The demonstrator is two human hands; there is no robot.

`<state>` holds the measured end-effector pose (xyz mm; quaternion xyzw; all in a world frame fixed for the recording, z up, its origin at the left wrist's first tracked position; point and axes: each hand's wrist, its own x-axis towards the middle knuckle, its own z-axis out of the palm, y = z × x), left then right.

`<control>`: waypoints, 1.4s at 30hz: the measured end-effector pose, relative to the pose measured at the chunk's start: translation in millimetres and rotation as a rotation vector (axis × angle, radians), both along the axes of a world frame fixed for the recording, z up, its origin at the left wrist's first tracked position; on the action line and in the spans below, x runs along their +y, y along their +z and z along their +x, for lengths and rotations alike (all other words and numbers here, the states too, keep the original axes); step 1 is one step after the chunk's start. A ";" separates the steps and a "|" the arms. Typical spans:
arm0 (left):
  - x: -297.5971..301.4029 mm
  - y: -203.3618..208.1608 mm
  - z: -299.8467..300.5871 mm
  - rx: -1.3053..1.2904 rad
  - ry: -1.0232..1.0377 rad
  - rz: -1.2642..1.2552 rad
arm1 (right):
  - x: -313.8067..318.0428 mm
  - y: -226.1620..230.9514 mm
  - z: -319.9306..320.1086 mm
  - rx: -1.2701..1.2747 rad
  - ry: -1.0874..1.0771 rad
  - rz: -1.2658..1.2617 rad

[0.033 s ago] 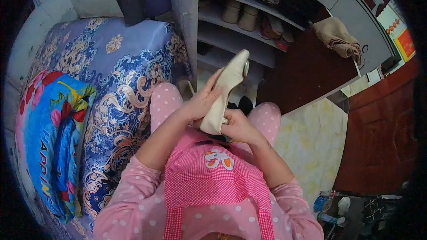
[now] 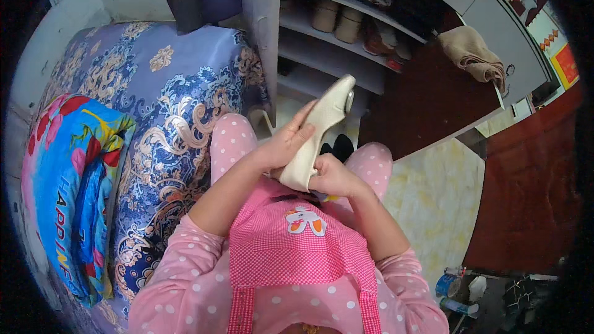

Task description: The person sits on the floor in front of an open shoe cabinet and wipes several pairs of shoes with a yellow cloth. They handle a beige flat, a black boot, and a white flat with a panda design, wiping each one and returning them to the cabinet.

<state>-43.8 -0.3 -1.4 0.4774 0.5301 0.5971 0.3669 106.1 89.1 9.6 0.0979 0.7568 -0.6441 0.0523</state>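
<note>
A cream flat shoe (image 2: 320,125) with a small round ornament near its toe is held over my lap, its toe pointing up and to the right. My left hand (image 2: 286,145) wraps the shoe's side, thumb on top. At the heel end, my right hand (image 2: 337,177) is closed on the rim of the opening; some of its fingertips are hidden inside the shoe. A scrap of yellow and blue shows under the right hand, too small to name. Another pale shoe (image 2: 258,117) is partly visible beyond my left knee.
A bed with a blue patterned cover (image 2: 179,80) lies to my left, with a folded bright blanket (image 2: 74,192) on it. Ahead stands an open shoe cabinet (image 2: 328,55); a brown towel (image 2: 471,54) hangs over its door. Black footwear (image 2: 339,146) is between my knees.
The shoe has shifted slightly to the right and down, turning a little so more of its upper shows. The yellow and blue scrap has come into sight under my right hand.
</note>
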 end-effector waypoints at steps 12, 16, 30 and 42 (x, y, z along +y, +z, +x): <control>-0.2 17.8 -35.0 0.623 0.340 -0.058 | 56.7 -18.8 27.9 0.162 -0.569 0.142; 21.4 6.2 -25.5 0.556 0.548 -0.198 | 45.6 -4.0 23.4 0.148 -0.451 0.283; 92.2 -47.1 -52.1 -0.990 0.070 -0.081 | 38.8 -32.1 -26.6 0.270 -0.493 0.230; 121.0 -58.1 -82.5 -1.003 0.237 -0.097 | 147.4 16.4 -130.1 0.417 -0.313 0.553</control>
